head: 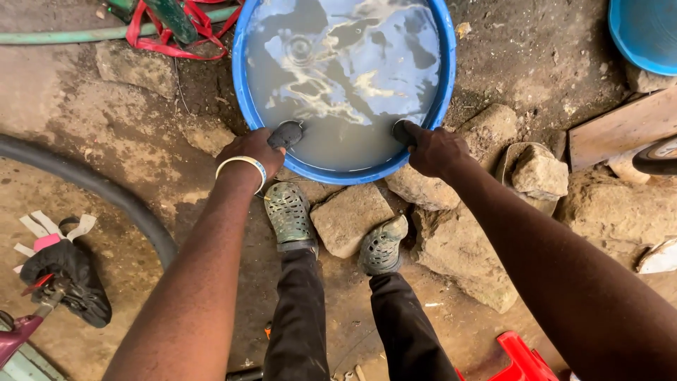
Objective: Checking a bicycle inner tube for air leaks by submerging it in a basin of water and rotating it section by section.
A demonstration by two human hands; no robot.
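**Both hands press a dark tube into the basin**

A black rubber tube (285, 134) dips into murky water at the near edge of the blue basin (447, 77) on the dirt floor. The left hand (250, 152) and right hand (434, 149) each close around one end. Stones (350, 217) lie beside the clogs (289, 212).

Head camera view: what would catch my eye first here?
The big blue basin of murky water at top centre, with sky reflected in it. Both hands grip a dark rubber tube dipped in at its near edge: the left hand, with a pale wristband, and the right hand. Below them, two feet in green clogs stand among stones on dirt ground.
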